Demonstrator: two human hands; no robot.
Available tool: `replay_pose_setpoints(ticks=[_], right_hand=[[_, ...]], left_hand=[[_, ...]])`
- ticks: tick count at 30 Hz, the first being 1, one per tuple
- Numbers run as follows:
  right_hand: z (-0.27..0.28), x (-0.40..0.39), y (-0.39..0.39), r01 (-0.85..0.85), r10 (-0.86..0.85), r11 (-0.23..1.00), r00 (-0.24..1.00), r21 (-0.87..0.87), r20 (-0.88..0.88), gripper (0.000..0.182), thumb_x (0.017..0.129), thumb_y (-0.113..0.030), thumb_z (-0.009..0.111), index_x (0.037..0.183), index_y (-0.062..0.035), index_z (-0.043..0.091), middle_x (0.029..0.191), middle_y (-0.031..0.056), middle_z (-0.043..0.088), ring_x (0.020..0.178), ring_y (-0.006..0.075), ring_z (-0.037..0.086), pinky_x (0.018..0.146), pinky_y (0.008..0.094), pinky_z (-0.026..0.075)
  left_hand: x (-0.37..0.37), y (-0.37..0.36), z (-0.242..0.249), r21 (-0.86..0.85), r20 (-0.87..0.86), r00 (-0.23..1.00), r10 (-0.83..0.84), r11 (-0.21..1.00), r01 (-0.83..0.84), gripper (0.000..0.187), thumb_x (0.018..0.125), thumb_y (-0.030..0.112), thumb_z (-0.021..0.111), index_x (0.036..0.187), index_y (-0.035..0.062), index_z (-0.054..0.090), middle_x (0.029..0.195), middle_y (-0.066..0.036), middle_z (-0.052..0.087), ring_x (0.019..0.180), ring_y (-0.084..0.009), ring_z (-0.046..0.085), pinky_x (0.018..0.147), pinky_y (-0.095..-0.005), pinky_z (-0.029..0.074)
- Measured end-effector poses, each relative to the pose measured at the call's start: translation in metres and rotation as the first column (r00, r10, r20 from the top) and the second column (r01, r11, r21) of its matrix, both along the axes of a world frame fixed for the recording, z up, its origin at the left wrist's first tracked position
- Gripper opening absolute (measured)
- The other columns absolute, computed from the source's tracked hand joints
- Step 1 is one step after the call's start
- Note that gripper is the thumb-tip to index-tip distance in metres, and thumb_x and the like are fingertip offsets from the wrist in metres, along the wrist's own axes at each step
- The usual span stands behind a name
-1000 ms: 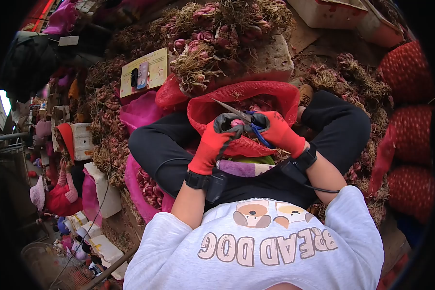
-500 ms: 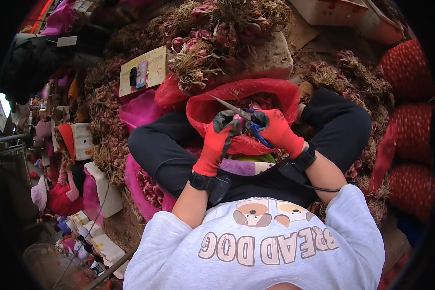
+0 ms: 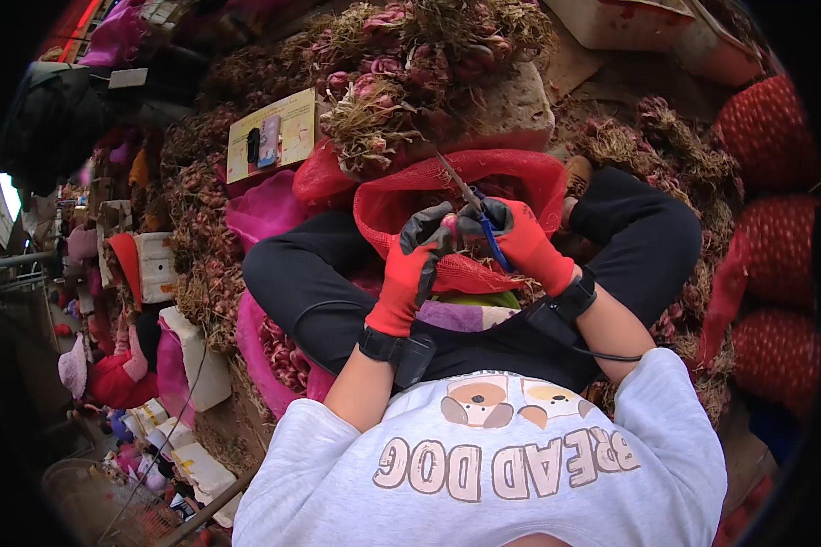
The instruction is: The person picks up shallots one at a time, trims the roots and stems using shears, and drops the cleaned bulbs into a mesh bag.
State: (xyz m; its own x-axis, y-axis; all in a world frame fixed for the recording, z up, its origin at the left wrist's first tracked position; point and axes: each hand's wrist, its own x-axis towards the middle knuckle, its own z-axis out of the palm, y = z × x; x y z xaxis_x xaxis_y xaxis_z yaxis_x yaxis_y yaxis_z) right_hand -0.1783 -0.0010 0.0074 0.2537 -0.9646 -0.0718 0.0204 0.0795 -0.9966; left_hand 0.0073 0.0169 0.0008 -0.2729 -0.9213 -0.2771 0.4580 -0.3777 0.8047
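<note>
Left hand (image 3: 415, 255) fingers clamped on an onion (image 3: 449, 221), right hand (image 3: 525, 241) fingers wrapped round scissors (image 3: 472, 194) — onion's between the hands, above the red net bag (image 3: 470, 275). Best: steady grip, blades off left fingertips. Two hands, one held onion, one scissors, one open bag — heaped onions (image 3: 424, 68) uncountable.

Blue-handled scissors (image 3: 489, 232) in right hand (image 3: 527, 244)

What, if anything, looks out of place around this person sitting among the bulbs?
One thing: a phone-like item and a small dark object lie on a pale yellow board beside the heaped bulbs. They look odd amid the produce and dry, straggly roots. I can't make out any damage.
</note>
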Motion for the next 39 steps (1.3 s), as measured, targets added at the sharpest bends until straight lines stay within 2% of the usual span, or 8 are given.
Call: replay_pose_setpoints(ticks=[5, 8, 11, 14, 17, 20, 31, 39], right_hand=[[-0.006, -0.002, 0.0, 0.024, -0.028, 0.999, 0.99, -0.027, -0.137, 0.022, 0.082, -0.019, 0.068, 0.094, -0.0007, 0.065, 0.074, 0.0119, 0.065, 0.067, 0.0167, 0.061, 0.065, 0.0316, 0.047], [-0.009, -0.005, 0.001, 0.032, -0.04, 0.998, 0.991, -0.061, -0.131, 0.021, 0.081, -0.018, 0.067, 0.094, -0.0014, 0.065, 0.075, 0.0134, 0.065, 0.065, 0.0203, 0.061, 0.065, 0.0319, 0.048], [-0.012, -0.005, 0.001, 0.026, -0.039, 0.996, 0.988, -0.088, -0.152, 0.023, 0.079, -0.018, 0.067, 0.095, -0.0023, 0.065, 0.076, 0.0145, 0.065, 0.067, 0.0235, 0.062, 0.066, 0.0336, 0.048], [-0.015, -0.008, -0.002, 0.091, -0.123, 0.989, 0.947, -0.12, -0.296, 0.024, 0.078, -0.02, 0.067, 0.096, -0.0028, 0.065, 0.079, 0.0158, 0.065, 0.072, 0.0285, 0.064, 0.067, 0.0357, 0.049], [-0.027, -0.011, -0.009, 0.159, -0.203, 0.978, 0.888, -0.138, -0.413, 0.025, 0.078, -0.022, 0.066, 0.095, -0.0028, 0.064, 0.082, 0.0169, 0.066, 0.077, 0.0333, 0.064, 0.068, 0.0382, 0.049], [-0.032, -0.017, -0.01, 0.115, -0.166, 0.983, 0.891, -0.143, -0.424, 0.026, 0.078, -0.024, 0.066, 0.094, -0.0041, 0.064, 0.083, 0.0162, 0.065, 0.078, 0.0342, 0.063, 0.068, 0.0394, 0.049], [-0.017, -0.023, -0.001, -0.197, -0.166, 0.928, 0.541, -0.316, -0.824, 0.03, 0.069, -0.027, 0.072, 0.091, -0.0097, 0.061, 0.084, 0.0087, 0.062, 0.077, 0.0301, 0.062, 0.065, 0.0394, 0.048], [-0.02, -0.026, -0.002, -0.224, -0.208, 0.906, 0.5, -0.358, -0.841, 0.034, 0.066, -0.028, 0.074, 0.092, -0.0108, 0.061, 0.086, 0.0079, 0.062, 0.079, 0.0292, 0.062, 0.065, 0.0398, 0.048]], left_hand=[[-0.004, 0.001, -0.016, 0.02, -0.045, 0.998, 0.034, 0.999, -0.033, 0.036, 0.091, 0.0, 0.054, 0.127, -0.0026, 0.05, 0.109, -0.005, 0.059, 0.094, -0.0071, 0.056, 0.083, -0.0209, 0.046], [-0.014, -0.002, -0.002, -0.084, 0.275, 0.961, -0.033, 0.995, 0.058, 0.038, 0.09, 0.0, 0.057, 0.127, -0.0013, 0.05, 0.105, -0.004, 0.061, 0.087, -0.0071, 0.057, 0.079, -0.0205, 0.047], [-0.015, -0.004, 0.008, -0.052, 0.246, 0.966, -0.079, 0.994, 0.094, 0.036, 0.09, 0.004, 0.06, 0.125, -0.0011, 0.052, 0.101, -0.004, 0.062, 0.081, -0.0073, 0.057, 0.077, -0.02, 0.047], [-0.011, -0.007, -0.006, 0.125, 0.118, 0.989, -0.087, 0.99, 0.072, 0.035, 0.092, 0.012, 0.06, 0.125, 0.0026, 0.052, 0.105, -0.004, 0.062, 0.086, -0.0093, 0.058, 0.079, -0.0207, 0.049], [-0.002, -0.008, -0.001, 0.427, -0.285, 0.957, 0.047, 0.901, 0.083, 0.034, 0.095, 0.018, 0.055, 0.127, 0.0077, 0.051, 0.112, -0.005, 0.061, 0.094, -0.0127, 0.06, 0.08, -0.0223, 0.05], [0.005, -0.003, -0.001, 0.37, -0.519, 0.852, 0.062, 0.915, 0.159, 0.037, 0.096, 0.023, 0.054, 0.13, 0.0115, 0.049, 0.12, -0.005, 0.058, 0.101, -0.0155, 0.059, 0.082, -0.0248, 0.052], [0.045, -0.018, -0.012, 0.328, -0.413, 0.886, 0.213, 0.942, -0.074, 0.037, 0.091, 0.018, 0.061, 0.125, 0.0078, 0.053, 0.108, 0.0, 0.059, 0.095, -0.0155, 0.059, 0.079, -0.0256, 0.051], [0.042, -0.017, -0.006, 0.343, -0.39, 0.896, 0.21, 0.937, -0.07, 0.036, 0.091, 0.021, 0.062, 0.124, 0.0089, 0.055, 0.106, 0.002, 0.06, 0.089, -0.0109, 0.06, 0.076, -0.0235, 0.052]])
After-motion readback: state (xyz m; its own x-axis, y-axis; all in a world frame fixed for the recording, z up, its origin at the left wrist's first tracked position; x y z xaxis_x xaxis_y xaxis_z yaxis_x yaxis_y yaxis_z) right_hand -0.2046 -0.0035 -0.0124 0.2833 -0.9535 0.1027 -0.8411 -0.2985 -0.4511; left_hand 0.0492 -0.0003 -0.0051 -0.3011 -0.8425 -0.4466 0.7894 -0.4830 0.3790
